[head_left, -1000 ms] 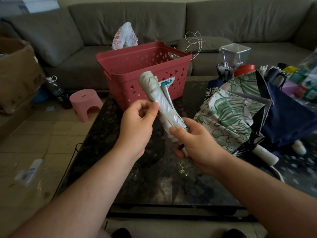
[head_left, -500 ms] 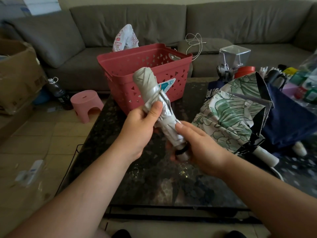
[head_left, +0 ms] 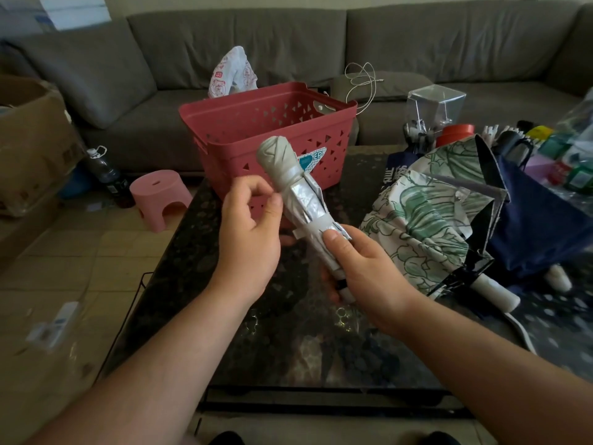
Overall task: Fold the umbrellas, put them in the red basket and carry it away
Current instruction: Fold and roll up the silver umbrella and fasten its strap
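Right hand [head_left: 362, 268] grips the silver umbrella [head_left: 300, 200] low, left hand [head_left: 250, 226] pinches its folds — wrap them snug before basketing.

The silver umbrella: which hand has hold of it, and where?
The right hand grips the silver umbrella at its handle end. The left hand pinches its side, probably the strap.

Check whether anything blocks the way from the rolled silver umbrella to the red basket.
Nothing visible does. The silver umbrella, held by the right hand with the left hand at its strap, sits just in front of the red basket, whose open top looks free.
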`<action>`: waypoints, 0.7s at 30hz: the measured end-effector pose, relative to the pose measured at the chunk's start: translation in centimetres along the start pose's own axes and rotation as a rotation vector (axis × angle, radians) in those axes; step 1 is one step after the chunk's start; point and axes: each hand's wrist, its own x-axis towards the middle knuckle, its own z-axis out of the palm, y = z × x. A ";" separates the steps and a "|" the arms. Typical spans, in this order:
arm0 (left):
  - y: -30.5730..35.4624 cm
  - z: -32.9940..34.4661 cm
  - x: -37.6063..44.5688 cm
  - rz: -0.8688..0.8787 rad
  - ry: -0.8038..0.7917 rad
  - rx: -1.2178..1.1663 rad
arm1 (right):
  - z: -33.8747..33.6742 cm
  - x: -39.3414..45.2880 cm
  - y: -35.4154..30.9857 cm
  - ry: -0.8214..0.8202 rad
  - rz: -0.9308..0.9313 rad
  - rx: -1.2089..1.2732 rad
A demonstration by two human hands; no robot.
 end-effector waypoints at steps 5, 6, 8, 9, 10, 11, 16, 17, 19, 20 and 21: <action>0.4 0.4 -0.6 0.023 -0.076 0.028 | -0.2 0.3 0.5 0.069 -0.044 -0.078; 0.4 0.5 -0.6 -0.007 -0.066 0.032 | -0.2 0.4 0.6 0.088 -0.063 -0.122; 0.1 0.6 -0.5 -0.061 -0.023 0.038 | -0.3 0.6 0.8 0.122 -0.102 -0.190; 0.0 0.6 -0.4 -0.080 -0.007 0.047 | -0.3 0.6 1.0 0.134 -0.114 -0.209; -0.2 0.5 -0.2 -0.085 0.004 0.067 | -0.3 0.6 1.1 0.141 -0.125 -0.224; -0.2 0.5 -0.1 -0.083 0.007 0.085 | -0.2 0.7 1.2 0.147 -0.131 -0.234; 0.2 0.7 -0.3 -0.176 -0.074 -0.023 | -0.3 0.8 1.5 0.166 -0.158 -0.232; 0.4 0.8 -0.4 -0.174 -0.087 -0.029 | -0.4 0.8 1.5 0.168 -0.157 -0.248; 0.5 0.8 -0.5 -0.154 -0.093 -0.023 | -0.5 0.8 1.5 0.176 -0.160 -0.277; 0.4 0.8 -0.5 -0.149 -0.087 -0.020 | -0.6 0.7 1.5 0.185 -0.160 -0.281; 0.4 0.8 -0.5 -0.150 -0.083 -0.026 | -0.6 0.7 1.5 0.197 -0.156 -0.282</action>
